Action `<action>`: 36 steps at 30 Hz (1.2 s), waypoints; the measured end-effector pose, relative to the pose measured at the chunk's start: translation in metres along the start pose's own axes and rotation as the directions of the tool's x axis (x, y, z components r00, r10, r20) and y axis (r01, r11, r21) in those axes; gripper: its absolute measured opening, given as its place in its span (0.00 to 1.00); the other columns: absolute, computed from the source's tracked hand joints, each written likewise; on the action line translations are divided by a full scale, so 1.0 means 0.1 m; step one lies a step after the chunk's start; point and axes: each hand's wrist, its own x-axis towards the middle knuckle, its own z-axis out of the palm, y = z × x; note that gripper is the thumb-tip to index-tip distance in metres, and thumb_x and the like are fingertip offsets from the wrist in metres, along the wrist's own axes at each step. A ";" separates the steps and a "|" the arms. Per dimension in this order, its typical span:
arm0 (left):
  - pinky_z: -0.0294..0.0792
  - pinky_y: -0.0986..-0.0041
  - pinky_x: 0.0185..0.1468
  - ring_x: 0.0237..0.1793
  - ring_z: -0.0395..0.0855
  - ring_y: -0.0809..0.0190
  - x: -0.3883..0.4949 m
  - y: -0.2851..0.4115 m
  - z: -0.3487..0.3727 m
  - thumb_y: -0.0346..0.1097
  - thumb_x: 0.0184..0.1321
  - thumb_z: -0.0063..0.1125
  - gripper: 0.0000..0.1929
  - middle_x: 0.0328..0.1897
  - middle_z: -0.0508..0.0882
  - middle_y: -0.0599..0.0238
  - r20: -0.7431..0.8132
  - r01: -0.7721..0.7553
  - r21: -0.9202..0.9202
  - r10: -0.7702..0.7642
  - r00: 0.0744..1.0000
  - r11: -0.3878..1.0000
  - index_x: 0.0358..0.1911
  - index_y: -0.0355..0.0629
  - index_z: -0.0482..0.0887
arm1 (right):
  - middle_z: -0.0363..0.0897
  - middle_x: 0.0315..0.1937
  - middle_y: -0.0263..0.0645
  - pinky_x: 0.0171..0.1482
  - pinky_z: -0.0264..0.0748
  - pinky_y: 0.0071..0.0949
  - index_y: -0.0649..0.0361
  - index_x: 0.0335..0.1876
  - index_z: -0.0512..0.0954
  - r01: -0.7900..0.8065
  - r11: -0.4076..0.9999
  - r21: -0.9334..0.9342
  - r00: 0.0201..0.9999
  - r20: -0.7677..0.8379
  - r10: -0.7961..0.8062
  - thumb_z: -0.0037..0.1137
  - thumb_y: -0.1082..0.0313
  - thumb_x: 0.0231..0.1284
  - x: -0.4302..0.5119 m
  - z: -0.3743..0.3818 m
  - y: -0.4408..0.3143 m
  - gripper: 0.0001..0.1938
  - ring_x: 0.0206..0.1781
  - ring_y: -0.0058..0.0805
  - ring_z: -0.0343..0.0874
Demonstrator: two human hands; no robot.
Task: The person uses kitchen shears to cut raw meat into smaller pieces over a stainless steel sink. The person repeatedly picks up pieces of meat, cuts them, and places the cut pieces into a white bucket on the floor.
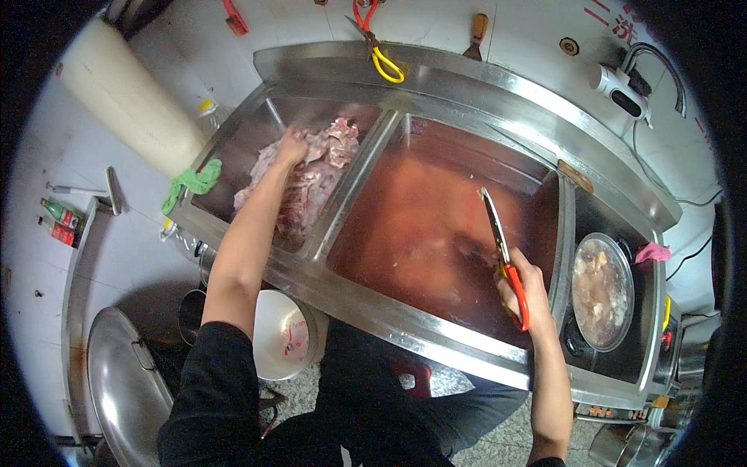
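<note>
My left hand (293,146) reaches into the left basin of a steel sink (373,192), its fingers at the upper part of a heap of raw meat pieces (309,192). Whether a piece is gripped does not show. My right hand (525,286) is closed around the red handle of a pair of scissors (513,286), held over the middle basin with the blades pointing up and away from me. Reddish, cloudy water (420,216) fills that basin, and a dark shape lies under the surface near the scissors.
A round metal bowl (603,292) with pale pieces in liquid stands in the right basin. A wooden-handled knife (575,176) lies on the back rim. Red and yellow scissors (373,41) hang behind. A green cloth (192,184) drapes the left corner; a white bucket (283,335) stands below.
</note>
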 end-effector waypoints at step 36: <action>0.82 0.76 0.39 0.38 0.90 0.66 -1.54 2.22 0.15 0.32 0.67 0.66 0.09 0.39 0.90 0.60 0.810 0.067 -0.560 0.529 0.253 0.826 0.46 0.37 0.87 | 0.79 0.31 0.35 0.32 0.78 0.23 0.60 0.61 0.75 -0.381 0.863 0.331 0.809 0.572 0.138 0.52 0.73 0.55 0.07 0.01 -0.14 0.24 0.28 0.22 0.80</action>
